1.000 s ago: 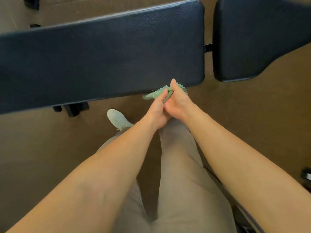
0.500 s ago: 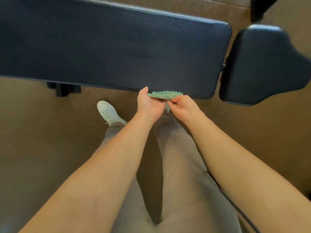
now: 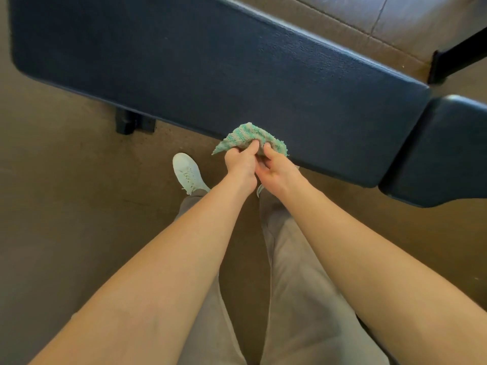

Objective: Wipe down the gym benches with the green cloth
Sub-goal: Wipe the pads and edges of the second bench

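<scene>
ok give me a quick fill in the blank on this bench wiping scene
The left hand and the right hand both grip the ____ cloth.
The sneaker beside the person's leg is ____.
The shorter pad lies to the ____ of the long bench pad.
Missing words: green; white; right.

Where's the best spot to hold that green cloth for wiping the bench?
Probably grip the green cloth along its bunched near edge, coming from the person's side, where left hand and right hand pinch it; its loose fold fans out toward the bench pad.
</scene>
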